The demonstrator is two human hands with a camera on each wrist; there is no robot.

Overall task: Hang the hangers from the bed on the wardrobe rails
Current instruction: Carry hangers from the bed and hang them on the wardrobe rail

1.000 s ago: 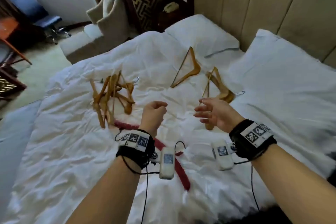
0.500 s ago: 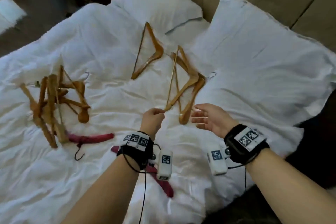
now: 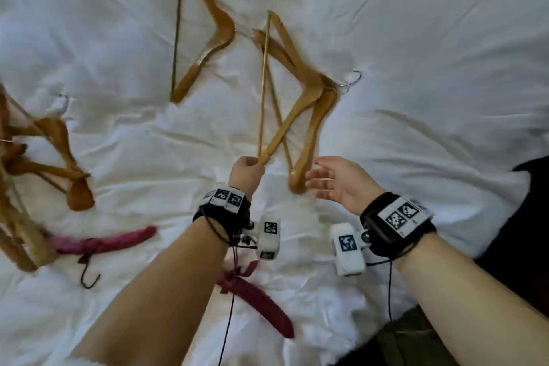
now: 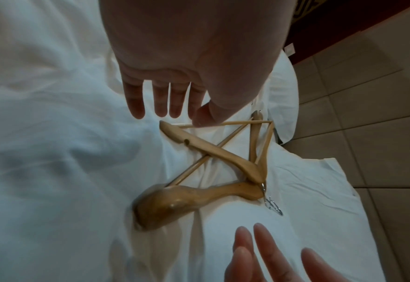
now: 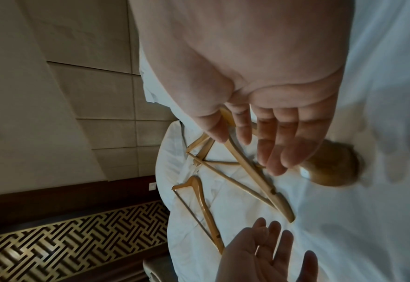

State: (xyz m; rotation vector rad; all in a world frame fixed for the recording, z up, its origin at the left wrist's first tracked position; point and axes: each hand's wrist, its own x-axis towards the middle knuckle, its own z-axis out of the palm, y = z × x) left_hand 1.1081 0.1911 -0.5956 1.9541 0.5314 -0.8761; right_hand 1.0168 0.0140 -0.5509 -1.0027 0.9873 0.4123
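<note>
Two crossed wooden hangers lie on the white bed, their metal hooks pointing right. My left hand is at the near end of the upper one, fingers hanging straight over it, gripping nothing. My right hand is spread open beside the thick near end of the lower hanger, fingers above the pair. Farther back lies a single wooden hanger. A pile of wooden hangers lies at the left. Two red padded hangers lie near my left forearm.
A white pillow rises right of the crossed hangers. Beige padded wall panels stand behind the bed head. Something dark lies at the bed's right edge. No wardrobe or rail is in view.
Both hands have moved forward to the crossed pair of hangers, and the view has tilted down onto the bed. The left hand now reaches the upper hanger's near end.
</note>
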